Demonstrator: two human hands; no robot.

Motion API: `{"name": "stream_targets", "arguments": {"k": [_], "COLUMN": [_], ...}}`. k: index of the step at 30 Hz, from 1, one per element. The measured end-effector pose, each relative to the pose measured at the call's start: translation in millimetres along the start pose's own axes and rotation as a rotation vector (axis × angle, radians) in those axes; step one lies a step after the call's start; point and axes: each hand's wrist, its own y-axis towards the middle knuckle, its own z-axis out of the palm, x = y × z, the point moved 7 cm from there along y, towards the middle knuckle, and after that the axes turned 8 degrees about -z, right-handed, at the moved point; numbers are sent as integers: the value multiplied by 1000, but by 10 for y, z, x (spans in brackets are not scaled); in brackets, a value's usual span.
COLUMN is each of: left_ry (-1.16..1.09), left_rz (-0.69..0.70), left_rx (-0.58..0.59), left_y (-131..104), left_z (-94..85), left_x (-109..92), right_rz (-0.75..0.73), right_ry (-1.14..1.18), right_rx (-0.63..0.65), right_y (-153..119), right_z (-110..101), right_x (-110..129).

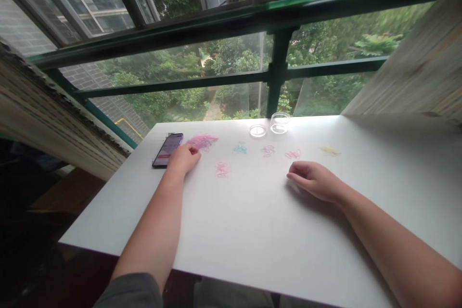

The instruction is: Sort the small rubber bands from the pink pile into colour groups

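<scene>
My left hand [185, 158] is closed, its fingers bent together at the near edge of a pink-and-purple pile [204, 142] of small thin pieces. Anything in its fingertips is too small to make out. My right hand [314, 179] rests on its side on the white table [231, 231], fingers loosely curled and thumb apart, nothing visible in it. Ahead of it lie smaller heaps: a deep pink heap [293, 154], a pale pink heap [267, 150] and a yellow heap [329, 150]. A blue heap [240, 148] and another pink heap [222, 169] lie between my hands.
A phone [168, 150] lies beside my left hand with its screen lit. At the table's far edge stand a clear round container [280, 123] and a flat clear round lid or dish [257, 130]. Green window rails [173, 87] run behind; curtains [415, 57] hang at both sides.
</scene>
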Motion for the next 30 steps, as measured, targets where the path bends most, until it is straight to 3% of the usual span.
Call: {"name": "stream_targets", "arguments": {"k": [11,21,25,30], "left_ry": [-15,-160,-278,-371], "left_rz": [1,-32,53,235], "left_rx": [-44,-256,-296,-292], "left_y": [91,8,-65,-277], "left_z": [20,-230,-266,-271], "left_x": [21,4,-109,-428], "right_rz": [7,0,1,1], "right_ry": [43,40,35,25], "right_rx": [-8,-10,-3,-10], "right_y": [3,3,4,10], "right_z": [6,11,10,15], "right_x": [-23,-28,-12,-1]}}
